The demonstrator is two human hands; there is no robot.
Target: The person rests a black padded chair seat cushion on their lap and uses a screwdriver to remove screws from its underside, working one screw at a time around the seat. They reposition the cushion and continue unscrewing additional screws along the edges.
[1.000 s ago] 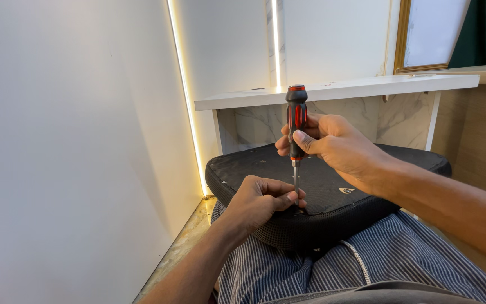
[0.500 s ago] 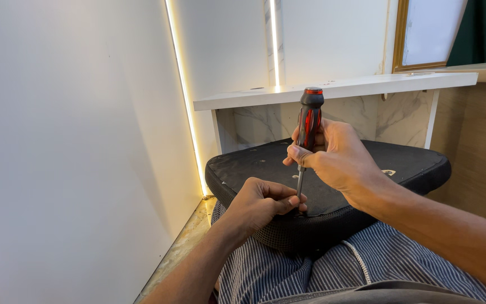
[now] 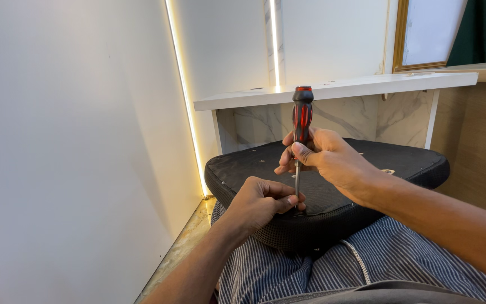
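We've got the right hand (image 3: 333, 160) back closed on the screwdriver (image 3: 301, 121), upright at frame centre again, left hand (image 3: 262, 200) pinching its tip onto the seat pad (image 3: 412, 163), so driving continues.

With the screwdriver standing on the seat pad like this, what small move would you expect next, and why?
Probably a turn of the handle by the right hand. That hand grips the red-and-black screwdriver low on its handle, the tool stands upright, and its tip meets the underside of the black seat pad on the lap. The left hand pinches at the shaft's base, seemingly steadying it. Whatever sits under the tip is hidden.
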